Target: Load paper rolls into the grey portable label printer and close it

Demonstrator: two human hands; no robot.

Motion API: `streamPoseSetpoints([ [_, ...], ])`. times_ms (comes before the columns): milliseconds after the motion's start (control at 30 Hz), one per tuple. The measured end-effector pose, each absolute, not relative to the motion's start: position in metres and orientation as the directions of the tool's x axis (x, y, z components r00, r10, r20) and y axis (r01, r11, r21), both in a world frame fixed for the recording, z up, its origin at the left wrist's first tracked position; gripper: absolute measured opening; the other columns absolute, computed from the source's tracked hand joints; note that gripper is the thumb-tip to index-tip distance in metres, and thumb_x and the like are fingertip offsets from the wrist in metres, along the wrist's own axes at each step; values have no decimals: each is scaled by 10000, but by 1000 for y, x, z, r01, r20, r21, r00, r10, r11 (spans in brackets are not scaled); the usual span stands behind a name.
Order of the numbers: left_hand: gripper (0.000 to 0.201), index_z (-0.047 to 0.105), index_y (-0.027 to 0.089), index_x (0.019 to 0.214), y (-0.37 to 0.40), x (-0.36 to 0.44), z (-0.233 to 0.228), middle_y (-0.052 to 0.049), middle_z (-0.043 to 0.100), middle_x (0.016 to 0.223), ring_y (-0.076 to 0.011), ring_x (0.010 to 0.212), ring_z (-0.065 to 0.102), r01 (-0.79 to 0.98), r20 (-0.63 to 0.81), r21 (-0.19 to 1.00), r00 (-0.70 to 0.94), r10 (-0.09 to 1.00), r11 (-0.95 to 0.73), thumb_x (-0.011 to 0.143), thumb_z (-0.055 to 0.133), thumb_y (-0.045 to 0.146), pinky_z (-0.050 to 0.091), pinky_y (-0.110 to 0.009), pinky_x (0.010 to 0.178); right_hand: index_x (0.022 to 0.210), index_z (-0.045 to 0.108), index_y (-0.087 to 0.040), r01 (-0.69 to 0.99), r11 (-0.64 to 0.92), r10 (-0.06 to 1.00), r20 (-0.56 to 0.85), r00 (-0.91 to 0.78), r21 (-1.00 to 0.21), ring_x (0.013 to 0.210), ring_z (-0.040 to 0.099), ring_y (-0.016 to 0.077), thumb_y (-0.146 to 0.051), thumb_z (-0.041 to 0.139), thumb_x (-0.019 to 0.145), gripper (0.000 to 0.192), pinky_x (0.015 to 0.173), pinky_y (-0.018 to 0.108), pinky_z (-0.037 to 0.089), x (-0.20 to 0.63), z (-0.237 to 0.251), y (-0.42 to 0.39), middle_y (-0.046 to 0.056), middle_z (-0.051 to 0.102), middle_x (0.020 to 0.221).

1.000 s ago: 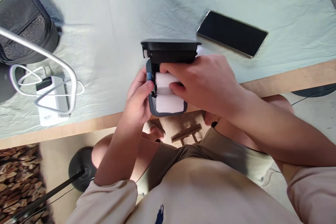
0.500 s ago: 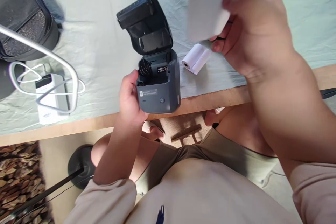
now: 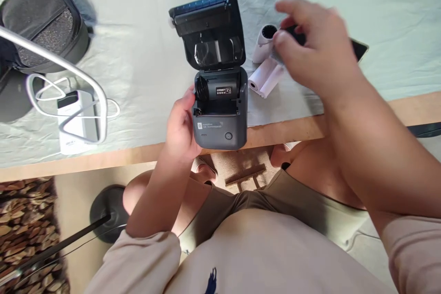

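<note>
on pale cloth, left hand (image 3: 179, 129) grips upright printer (image 3: 219, 115), lid (image 3: 210, 27) hinged away; right hand (image 3: 315, 53) blurred, grip unclear.

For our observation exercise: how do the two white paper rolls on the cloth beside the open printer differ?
The nearer paper roll lies on its side, its small core hole facing the printer; the farther paper roll is tipped up, its wider dark core opening facing the camera. The nearer roll lies untouched, while the right hand hovers at the farther one, though blur hides whether it touches. Both are white and rest on the pale cloth.
</note>
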State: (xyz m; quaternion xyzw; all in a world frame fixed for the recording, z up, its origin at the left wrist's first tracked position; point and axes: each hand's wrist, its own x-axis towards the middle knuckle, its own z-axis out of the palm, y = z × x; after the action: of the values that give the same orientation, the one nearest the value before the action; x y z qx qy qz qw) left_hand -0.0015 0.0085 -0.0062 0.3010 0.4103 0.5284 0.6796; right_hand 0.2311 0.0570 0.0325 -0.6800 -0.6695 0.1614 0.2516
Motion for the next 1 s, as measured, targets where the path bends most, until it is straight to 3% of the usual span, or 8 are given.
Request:
streamPoseSetpoints([
  [133,261,762,224,870,9,-3,-7,-19,757,841,-247,1037,741,-480,-213,843,117,970,244,919,589,412,648,-346,857,1253,639,-208,909,-123,987,50,155,-398,1075,660,357,-468,493,924,444,1042,645,464,221,41,40,132,705,1001],
  [267,258,755,198,880,10,-2,-9,-29,753,849,-280,1220,687,-495,-192,839,124,974,228,913,596,398,624,-384,991,1077,677,-165,938,-186,981,-109,160,-293,985,653,359,-575,532,883,476,938,646,497,212,24,38,183,686,1009],
  [400,261,746,189,872,10,-1,-8,-40,749,830,-293,1223,687,-474,-187,855,99,977,211,908,583,390,624,-403,980,966,654,-195,918,23,1000,-3,-26,-396,848,600,221,-544,595,852,372,842,452,552,216,3,41,133,658,965],
  [533,287,750,204,935,8,-1,-5,-54,764,851,-307,1212,692,-451,-215,858,123,969,248,913,584,438,626,-422,956,952,600,-194,879,207,978,108,-178,-429,870,591,219,-490,616,851,313,854,440,553,218,-2,38,111,646,917],
  [633,280,751,226,947,9,-1,-4,-56,777,892,-314,1249,673,-447,-220,857,132,967,256,895,607,461,618,-420,968,932,560,-204,862,168,983,17,-182,-478,932,593,244,-456,660,808,299,911,493,535,212,4,36,89,651,921],
  [733,265,755,247,961,9,-1,-4,-51,783,912,-315,1282,651,-458,-211,851,147,966,255,887,605,452,611,-414,974,897,519,-221,786,107,978,-79,-194,-609,834,564,186,-374,704,757,278,849,407,514,206,12,34,30,631,821],
  [867,270,757,226,1004,9,-1,-4,-35,785,945,-282,1250,669,-525,-158,820,174,972,228,938,551,390,603,-399,994,903,504,-222,627,111,977,-33,-213,-771,656,497,91,-241,677,742,238,683,264,425,206,18,32,-37,584,714],
  [1000,246,736,192,979,7,0,-4,-19,766,930,-230,1082,727,-571,-129,794,173,976,207,955,553,355,598,-341,972,1142,485,-223,532,169,985,118,-129,-830,668,497,51,-220,643,777,398,666,233,391,211,27,33,-31,632,895],
])
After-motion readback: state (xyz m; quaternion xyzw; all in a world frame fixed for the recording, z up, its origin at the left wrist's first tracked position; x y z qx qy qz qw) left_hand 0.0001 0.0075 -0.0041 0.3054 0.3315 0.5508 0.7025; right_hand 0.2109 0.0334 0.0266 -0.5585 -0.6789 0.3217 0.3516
